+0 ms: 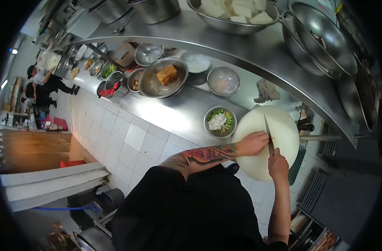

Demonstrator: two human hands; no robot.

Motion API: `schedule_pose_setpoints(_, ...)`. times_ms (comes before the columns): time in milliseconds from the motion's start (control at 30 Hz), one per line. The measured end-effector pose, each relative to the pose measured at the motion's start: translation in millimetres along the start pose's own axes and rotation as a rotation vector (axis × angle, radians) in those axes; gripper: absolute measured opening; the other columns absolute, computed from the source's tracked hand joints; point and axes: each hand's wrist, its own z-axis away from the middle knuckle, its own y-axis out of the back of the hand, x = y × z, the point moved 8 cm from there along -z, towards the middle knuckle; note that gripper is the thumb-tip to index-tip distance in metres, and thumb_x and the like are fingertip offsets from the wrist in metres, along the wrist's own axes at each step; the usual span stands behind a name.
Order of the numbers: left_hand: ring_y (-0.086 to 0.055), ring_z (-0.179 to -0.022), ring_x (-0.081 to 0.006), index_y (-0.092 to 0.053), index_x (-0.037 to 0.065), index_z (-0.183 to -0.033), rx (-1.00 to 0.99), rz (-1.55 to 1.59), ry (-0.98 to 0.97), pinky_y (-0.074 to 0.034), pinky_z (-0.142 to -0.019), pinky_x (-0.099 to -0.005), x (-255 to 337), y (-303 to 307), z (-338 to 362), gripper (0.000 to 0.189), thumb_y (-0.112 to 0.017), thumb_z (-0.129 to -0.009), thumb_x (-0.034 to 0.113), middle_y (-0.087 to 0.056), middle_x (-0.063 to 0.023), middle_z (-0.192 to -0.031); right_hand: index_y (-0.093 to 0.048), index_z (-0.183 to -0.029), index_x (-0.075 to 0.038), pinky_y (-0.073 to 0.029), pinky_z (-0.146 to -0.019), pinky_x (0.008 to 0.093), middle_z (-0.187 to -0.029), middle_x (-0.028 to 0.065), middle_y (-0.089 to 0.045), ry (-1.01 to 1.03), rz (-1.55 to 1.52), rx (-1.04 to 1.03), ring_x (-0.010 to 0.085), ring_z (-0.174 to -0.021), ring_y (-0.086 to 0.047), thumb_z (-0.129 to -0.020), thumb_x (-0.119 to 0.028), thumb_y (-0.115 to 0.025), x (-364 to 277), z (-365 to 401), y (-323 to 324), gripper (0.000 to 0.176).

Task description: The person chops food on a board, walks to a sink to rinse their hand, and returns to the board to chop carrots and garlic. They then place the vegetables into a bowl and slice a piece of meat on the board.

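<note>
Pale square floor tiles [134, 134] beside me, worn grout. Steel shelf [224, 44] curves above the metal counter [174, 113]. Bright glare on counter. Beyond the tiles, I note a brown wooden panel [36, 150].

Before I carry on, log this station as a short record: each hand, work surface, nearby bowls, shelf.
Left hand: over the board, fingertips beside the blade; anything under them too small to tell
Right hand: grips the knife by its handle
Work surface: round pale board, small orange bits near the blade
Nearest bowl: left of the board; chopped green and whitish pieces
Larger bowl: browned block
Cloth: crumpled, beyond the board
Shelf bowl: white blocks
</note>
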Motion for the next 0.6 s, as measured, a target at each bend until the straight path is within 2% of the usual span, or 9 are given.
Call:
schedule_pose_setpoints(167, -0.059, -0.102, -0.0301, -0.069, 0.000, -0.107, 0.029, -0.027, 0.000, -0.053, -0.091, -0.0402, 11, 19, 0, 0.027, -0.072, -0.082, 0.009, -0.061, -0.0109, -0.105, -0.052, -0.109, -0.006, -0.056, -0.073, 0.0588, -0.082, 0.0257, -0.072, 0.020, 0.044, 0.007, 0.0477, -0.082, -0.072, -0.104, -0.025, -0.059, -5, 11, 28, 0.021)
schedule_pose_setpoints(267, -0.059, -0.101, -0.0302, -0.068, 0.000, -0.105, 0.032, -0.061, 0.008, -0.053, -0.091, -0.0402, 6, 11, 8, 0.025, -0.072, -0.082, 0.010, -0.061, -0.0111, -0.106, -0.052, -0.109, -0.007, -0.056, -0.073, 0.0586, -0.083, 0.0260, -0.072, -0.004, 0.058, -0.046, 0.0478, -0.083, -0.072, -0.104, -0.026, -0.061, -6, 21, 13, 0.022)
schedule_pose_setpoints(333, -0.059, -0.102, -0.0303, -0.068, 0.000, -0.105, 0.021, -0.090, 0.005, -0.052, -0.091, -0.0404, 3, 6, 8, 0.025, -0.072, -0.083, 0.010, -0.061, -0.0112, -0.105, -0.052, -0.108, -0.006, -0.056, -0.073, 0.0591, -0.084, 0.0257, -0.073, 0.004, 0.011, 0.007, 0.0477, -0.083, -0.072, -0.103, -0.026, -0.062, -2, 6, -3, 0.022)
schedule_pose_setpoints(400, -0.060, -0.101, -0.0304, -0.068, -0.001, -0.103, 0.021, -0.050, 0.017, -0.052, -0.091, -0.0405, 5, 10, 7, 0.023, -0.072, -0.083, 0.010, -0.061, -0.0112, -0.105, -0.052, -0.109, -0.006, -0.056, -0.074, 0.0590, -0.085, 0.0262, -0.073, 0.048, -0.010, 0.022, 0.0481, -0.084, -0.072, -0.103, -0.025, -0.062, -8, 6, 12, 0.022)
schedule_pose_setpoints(500, -0.060, -0.100, -0.0302, -0.069, 0.000, -0.099, 0.070, -0.029, 0.001, -0.052, -0.091, -0.0412, 13, 32, 5, 0.019, -0.071, -0.083, 0.010, -0.061, -0.0111, -0.105, -0.053, -0.109, -0.005, -0.056, -0.075, 0.0589, -0.085, 0.0269, -0.072, 0.007, 0.047, -0.035, 0.0489, -0.084, -0.072, -0.103, -0.024, -0.061, -15, 16, 26, 0.022)
schedule_pose_setpoints(600, -0.060, -0.098, -0.0311, -0.068, 0.001, -0.097, 0.028, -0.045, 0.019, -0.052, -0.091, -0.0421, 5, 17, 12, 0.018, -0.072, -0.083, 0.012, -0.061, -0.0119, -0.104, -0.053, -0.110, -0.004, -0.056, -0.075, 0.0591, -0.085, 0.0277, -0.072, -0.022, 0.043, -0.088, 0.0497, -0.084, -0.071, -0.104, -0.025, -0.059, -15, 27, 12, 0.022)
